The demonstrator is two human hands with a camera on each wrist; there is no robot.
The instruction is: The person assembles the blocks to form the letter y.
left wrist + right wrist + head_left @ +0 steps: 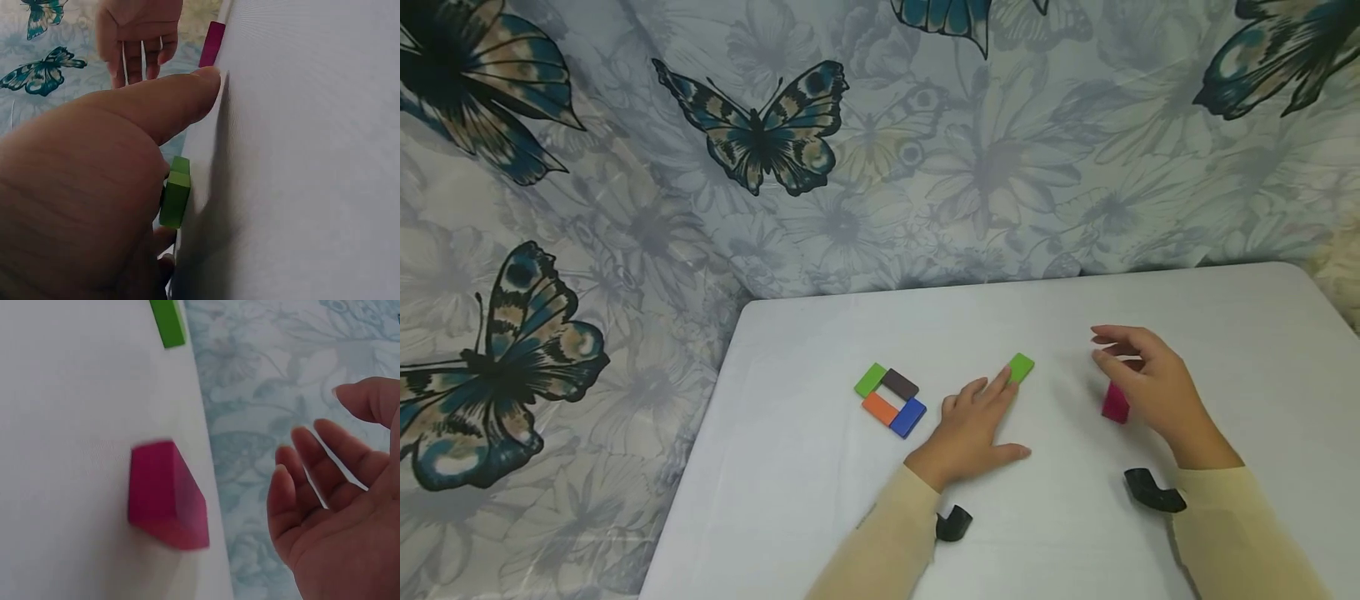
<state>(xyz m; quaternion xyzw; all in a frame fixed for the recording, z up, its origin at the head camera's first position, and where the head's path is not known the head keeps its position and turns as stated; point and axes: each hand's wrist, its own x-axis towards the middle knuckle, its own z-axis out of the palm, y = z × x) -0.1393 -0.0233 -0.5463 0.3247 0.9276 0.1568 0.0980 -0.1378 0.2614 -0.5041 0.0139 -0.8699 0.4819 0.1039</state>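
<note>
My left hand (pixel 972 425) lies over the white table with fingers extended and thumb spread. Its fingertips touch a green block (pixel 1022 367). In the left wrist view green faces (pixel 175 200) show beside the hand; I cannot tell whether they belong to one block or two. My right hand (pixel 1157 387) hovers to the right with loosely bent fingers and nothing between them. Close by its thumb side stands a magenta block (pixel 1116 403), partly hidden by the hand in the head view. The right wrist view shows this magenta block (pixel 164 494) apart from the fingers.
Left of my left hand, a green block (pixel 870 380), a dark brown block (pixel 899 384), an orange block (pixel 880 409) and a blue block (pixel 908 417) form a ring on the table (pixel 775 467). Butterfly-patterned fabric (pixel 880 208) rises behind the table. Black wrist mounts (pixel 1153 492) project from the sleeves.
</note>
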